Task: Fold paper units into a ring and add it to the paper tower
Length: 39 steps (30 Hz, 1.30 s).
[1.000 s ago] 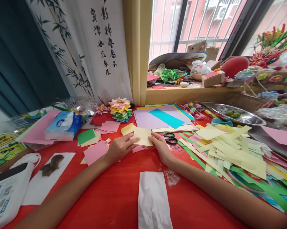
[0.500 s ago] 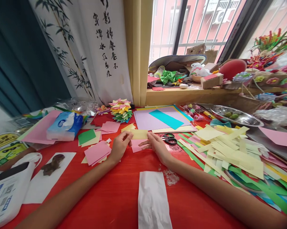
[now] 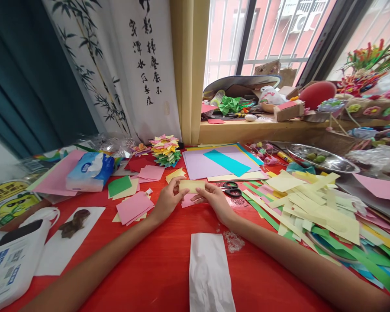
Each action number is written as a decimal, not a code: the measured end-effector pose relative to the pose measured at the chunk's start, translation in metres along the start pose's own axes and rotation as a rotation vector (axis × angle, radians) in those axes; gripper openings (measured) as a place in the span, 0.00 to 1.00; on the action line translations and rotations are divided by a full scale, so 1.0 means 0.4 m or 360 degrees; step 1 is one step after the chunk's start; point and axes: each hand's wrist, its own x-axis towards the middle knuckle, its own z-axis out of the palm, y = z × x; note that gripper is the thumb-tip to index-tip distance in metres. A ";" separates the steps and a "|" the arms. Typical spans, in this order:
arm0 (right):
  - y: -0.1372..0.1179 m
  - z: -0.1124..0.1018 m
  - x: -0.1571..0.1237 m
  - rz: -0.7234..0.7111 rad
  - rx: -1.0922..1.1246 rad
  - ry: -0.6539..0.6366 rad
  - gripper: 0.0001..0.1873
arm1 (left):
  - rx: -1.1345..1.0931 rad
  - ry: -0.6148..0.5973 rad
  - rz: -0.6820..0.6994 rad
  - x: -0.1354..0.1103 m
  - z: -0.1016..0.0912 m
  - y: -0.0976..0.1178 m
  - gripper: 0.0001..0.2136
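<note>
A small pale yellow paper [image 3: 192,185], folded into a narrow strip, is held just above the red table [image 3: 156,260] between both hands. My left hand [image 3: 167,201] pinches its left end and my right hand [image 3: 214,200] pinches its right end. Under the hands lies a pink paper square [image 3: 188,200]. Black-handled scissors [image 3: 231,188] rest just right of my right hand. A stack of pink squares [image 3: 133,207] lies to the left of my left hand.
A white paper bag [image 3: 209,273] lies near the front edge. Several yellow and green paper strips [image 3: 314,208] are heaped at the right. Lilac and teal sheets [image 3: 220,162], a stack of folded pieces [image 3: 165,149], a tissue pack [image 3: 90,171] and a metal dish [image 3: 321,158] sit further back.
The yellow square lay flat under both hands a second ago. It has been folded in half into a strip and lifted slightly, with both hands drawn closer together on its ends.
</note>
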 end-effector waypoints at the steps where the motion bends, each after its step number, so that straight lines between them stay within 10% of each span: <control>1: 0.000 0.000 0.000 0.0000 -0.0003 0.0000 0.13 | -0.0004 0.0010 -0.0008 0.000 0.000 0.001 0.19; 39: -0.004 0.001 -0.006 0.0055 -0.0125 0.0050 0.13 | 0.0311 -0.0090 0.0099 -0.010 -0.002 0.004 0.12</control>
